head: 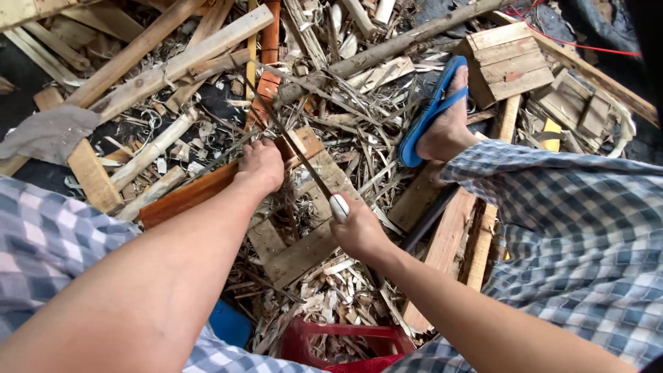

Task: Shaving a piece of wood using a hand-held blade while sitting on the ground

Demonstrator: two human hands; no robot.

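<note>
Reddish-brown plank lies slantwise over a pile of offcuts and shavings; a thin saw blade crosses it near its upper end. Left hand presses down on the plank just beside the blade, fingers curled over the far edge, closed on the wood. Right hand is wrapped tight around the saw's pale handle, blade running up and away from it towards the scrap heap. Right foot in a blue sandal rests on timber to the right, well apart from the cut.

Judgement on doing the cut well:
- Keep left fingers back from the blade line; they sit very near it now.
- Blade is long and thin, likely to flex: light pressure, long even strokes, wrist in line with the blade.
- Plank rests on loose scrap, so it may rock; steady downward weight from the left hand counts most.
- Depth of the kerf cannot be told; the hand hides it.

Red crate sits below, holding shavings.
</note>
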